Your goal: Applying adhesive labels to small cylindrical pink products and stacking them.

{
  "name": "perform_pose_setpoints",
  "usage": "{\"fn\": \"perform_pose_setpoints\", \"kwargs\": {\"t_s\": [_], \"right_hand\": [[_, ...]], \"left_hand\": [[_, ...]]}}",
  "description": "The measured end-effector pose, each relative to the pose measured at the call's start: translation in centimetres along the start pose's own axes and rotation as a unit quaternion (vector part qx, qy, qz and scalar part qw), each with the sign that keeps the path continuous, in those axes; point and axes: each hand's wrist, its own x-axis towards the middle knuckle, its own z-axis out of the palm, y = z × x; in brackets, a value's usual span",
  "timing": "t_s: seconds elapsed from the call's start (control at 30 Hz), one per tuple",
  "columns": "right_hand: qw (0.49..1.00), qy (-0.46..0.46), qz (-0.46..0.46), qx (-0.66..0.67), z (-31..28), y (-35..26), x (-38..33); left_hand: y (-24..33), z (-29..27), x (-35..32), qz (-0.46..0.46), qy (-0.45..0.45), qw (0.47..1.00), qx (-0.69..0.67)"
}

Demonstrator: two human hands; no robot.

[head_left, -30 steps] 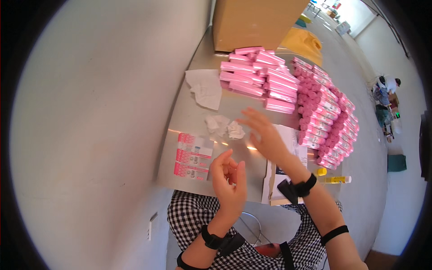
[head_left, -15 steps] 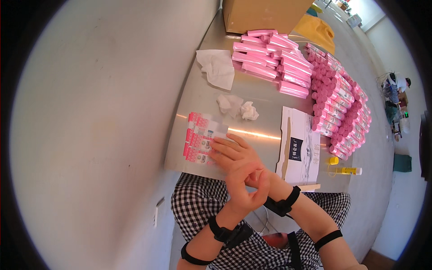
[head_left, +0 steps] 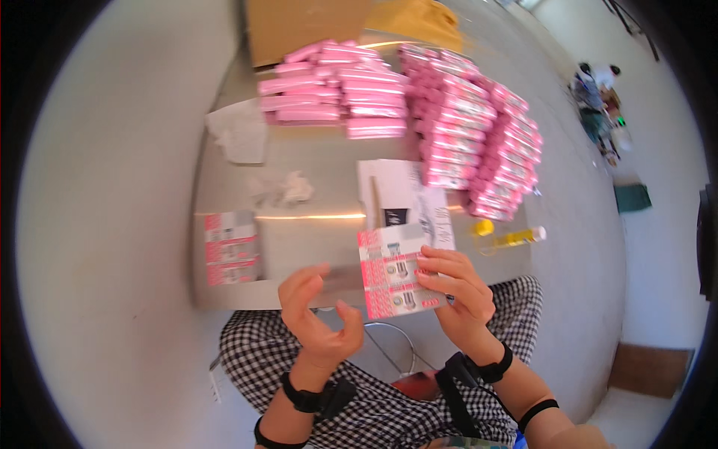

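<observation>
Label sheet (head_left: 394,277), one: thin, flat, rectangular, pink-and-white print; raised over the counter's front edge, partly overlapping the white cardboard piece (head_left: 389,179). Right hand (head_left: 458,293): fingers laid along the sheet's right edge, gripping it. Left hand (head_left: 320,318): empty, half-open, fingers curved and thumb spread, apart from the sheet at its left.

Counter (head_left: 314,251): smooth, grey, metallic sheen. Further labels (head_left: 230,251), same pattern, flat at its left front. Crumpled white paper (head_left: 297,187), a creased wad, behind them; white sheet (head_left: 241,133), soft and wrinkled, at the left edge. Plain pink rolls (head_left: 299,101), glossy film, cylindrical, heaped at the back. Labelled pink rolls (head_left: 456,131), round-ended, stacked in rows to their right. Yellow tube (head_left: 514,239), slender, white-ended, near the right edge; yellow cap (head_left: 484,227), rounded, just beside it. Cardboard box (head_left: 307,26), brown, flat-sided, at the rear.
</observation>
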Motion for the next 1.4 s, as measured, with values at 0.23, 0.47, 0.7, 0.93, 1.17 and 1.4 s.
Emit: {"fn": "perform_pose_setpoints", "kwargs": {"t_s": [0.23,0.47,0.7,0.93,1.17,1.4], "right_hand": [[0.986,0.003,0.147,0.077,-6.5,-0.4,-5.7],[0.783,0.11,0.528,0.312,-5.5,3.0,-8.8],[0.815,0.041,0.529,0.234,-3.6,7.3,-6.7],[0.822,0.021,0.533,0.198,-2.1,8.5,-5.7],[0.82,0.02,0.547,0.166,-2.3,8.3,-6.7],[0.876,-0.014,0.483,0.017,-2.1,8.3,-6.5]], "left_hand": [[2.8,5.2,-0.7,0.031,-0.224,0.973,-0.055],[4.7,7.4,-4.6,-0.436,-0.343,0.802,-0.22],[2.5,7.9,-3.1,-0.055,-0.39,0.918,0.052],[1.6,9.5,-3.8,-0.019,-0.495,0.864,0.093],[1.0,9.6,-4.9,0.004,-0.514,0.85,0.117],[0.9,10.2,-5.2,-0.003,-0.508,0.853,0.117]]}}
